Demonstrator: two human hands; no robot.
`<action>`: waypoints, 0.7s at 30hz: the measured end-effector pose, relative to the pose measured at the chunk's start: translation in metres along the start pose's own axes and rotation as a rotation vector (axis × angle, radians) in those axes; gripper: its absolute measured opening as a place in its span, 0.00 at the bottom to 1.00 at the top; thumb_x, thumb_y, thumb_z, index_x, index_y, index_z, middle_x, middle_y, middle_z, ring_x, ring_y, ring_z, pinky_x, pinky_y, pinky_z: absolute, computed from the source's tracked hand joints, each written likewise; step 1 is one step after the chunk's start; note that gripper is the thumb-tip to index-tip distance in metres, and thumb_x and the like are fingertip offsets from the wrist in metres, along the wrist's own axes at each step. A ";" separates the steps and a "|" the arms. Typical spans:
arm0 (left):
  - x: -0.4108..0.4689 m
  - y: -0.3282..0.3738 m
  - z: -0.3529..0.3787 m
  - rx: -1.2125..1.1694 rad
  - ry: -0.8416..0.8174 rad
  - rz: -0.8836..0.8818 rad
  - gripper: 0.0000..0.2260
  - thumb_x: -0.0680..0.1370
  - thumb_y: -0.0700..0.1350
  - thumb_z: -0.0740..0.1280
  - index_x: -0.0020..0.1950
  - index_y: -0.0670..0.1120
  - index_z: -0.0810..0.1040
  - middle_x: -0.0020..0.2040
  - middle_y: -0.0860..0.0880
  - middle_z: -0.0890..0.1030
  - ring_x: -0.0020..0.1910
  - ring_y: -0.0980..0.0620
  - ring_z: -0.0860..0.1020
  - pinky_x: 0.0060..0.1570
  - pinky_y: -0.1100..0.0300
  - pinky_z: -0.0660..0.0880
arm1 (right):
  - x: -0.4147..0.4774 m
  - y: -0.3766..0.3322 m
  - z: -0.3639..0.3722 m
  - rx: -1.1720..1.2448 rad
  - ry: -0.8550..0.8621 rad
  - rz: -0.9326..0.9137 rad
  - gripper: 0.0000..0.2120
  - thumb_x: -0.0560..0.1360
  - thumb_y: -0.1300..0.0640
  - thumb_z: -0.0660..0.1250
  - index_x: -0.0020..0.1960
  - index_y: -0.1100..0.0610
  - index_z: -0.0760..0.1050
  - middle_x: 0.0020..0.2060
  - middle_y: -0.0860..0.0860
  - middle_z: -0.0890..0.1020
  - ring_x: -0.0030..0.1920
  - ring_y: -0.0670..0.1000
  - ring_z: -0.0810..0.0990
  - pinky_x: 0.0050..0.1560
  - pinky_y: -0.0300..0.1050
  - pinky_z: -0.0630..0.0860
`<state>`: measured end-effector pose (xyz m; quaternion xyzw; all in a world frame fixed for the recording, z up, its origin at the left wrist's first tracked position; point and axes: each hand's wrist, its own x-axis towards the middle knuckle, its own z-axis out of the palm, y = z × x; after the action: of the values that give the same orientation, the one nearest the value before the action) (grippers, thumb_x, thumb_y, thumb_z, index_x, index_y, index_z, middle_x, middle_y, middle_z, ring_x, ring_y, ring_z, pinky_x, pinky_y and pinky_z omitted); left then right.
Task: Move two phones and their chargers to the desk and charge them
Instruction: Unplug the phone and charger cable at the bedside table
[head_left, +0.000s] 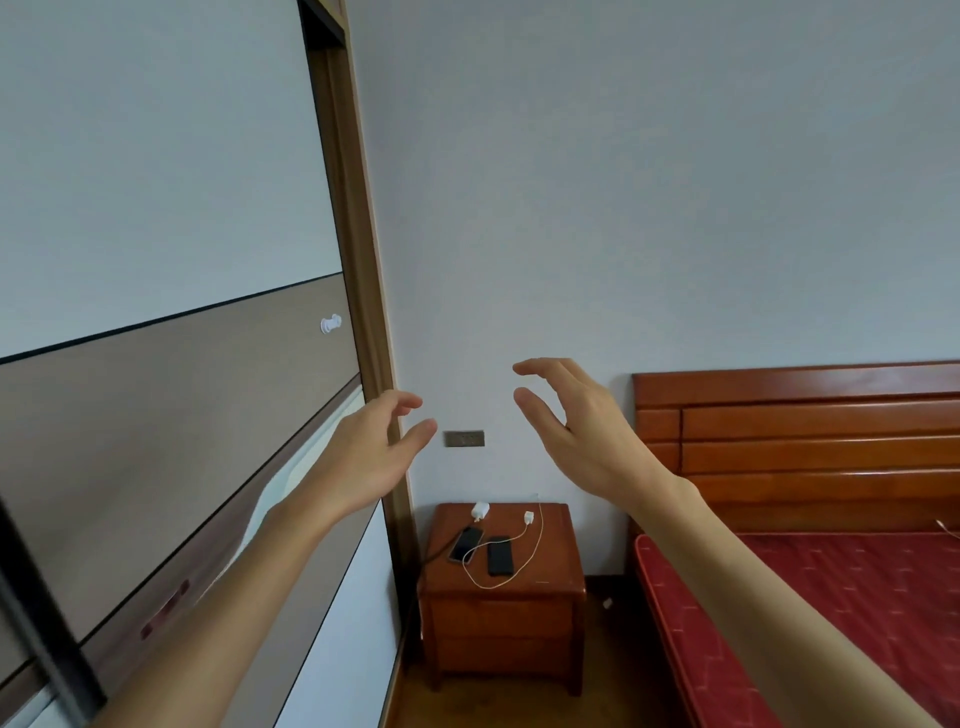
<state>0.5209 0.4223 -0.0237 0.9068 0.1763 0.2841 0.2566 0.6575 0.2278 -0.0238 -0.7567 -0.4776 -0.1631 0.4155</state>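
Two dark phones (466, 544) (500, 555), two white charger plugs (480, 510) (529, 517), one white cable (519, 558), one wooden nightstand (501, 616), one bed (810, 587), two raised empty hands (371, 447) (582, 426)

Home bedroom. Landmark: small reddish wooden nightstand (506, 592) in the corner against a plain pale wall. Just right of it, a matching wooden bed (810, 587) with slatted headboard and red patterned cover. Just left, a tall wardrobe (171, 364) with sliding panels in white and taupe. Above the nightstand, a wall socket plate (465, 439). Wooden floor under it.
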 end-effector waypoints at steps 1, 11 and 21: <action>0.012 -0.005 0.006 0.005 -0.013 -0.001 0.18 0.81 0.54 0.65 0.69 0.50 0.73 0.68 0.51 0.77 0.68 0.52 0.73 0.59 0.61 0.67 | 0.010 0.010 0.006 -0.006 -0.004 0.006 0.18 0.83 0.47 0.57 0.71 0.51 0.70 0.69 0.47 0.73 0.70 0.46 0.70 0.66 0.38 0.63; 0.153 -0.042 0.094 0.058 -0.037 0.025 0.20 0.81 0.54 0.64 0.71 0.50 0.72 0.69 0.50 0.76 0.68 0.52 0.73 0.65 0.55 0.71 | 0.110 0.153 0.056 0.000 -0.020 0.076 0.19 0.83 0.46 0.58 0.71 0.51 0.69 0.69 0.47 0.72 0.70 0.47 0.69 0.63 0.36 0.61; 0.306 -0.049 0.182 0.091 -0.057 0.003 0.21 0.81 0.55 0.63 0.72 0.50 0.70 0.70 0.50 0.75 0.67 0.53 0.72 0.60 0.60 0.67 | 0.207 0.287 0.063 -0.034 -0.106 0.094 0.22 0.83 0.43 0.56 0.72 0.54 0.68 0.70 0.50 0.72 0.70 0.52 0.70 0.71 0.50 0.66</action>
<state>0.8605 0.5378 -0.0503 0.9256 0.1802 0.2502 0.2197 0.9963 0.3419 -0.0641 -0.7927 -0.4601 -0.1112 0.3841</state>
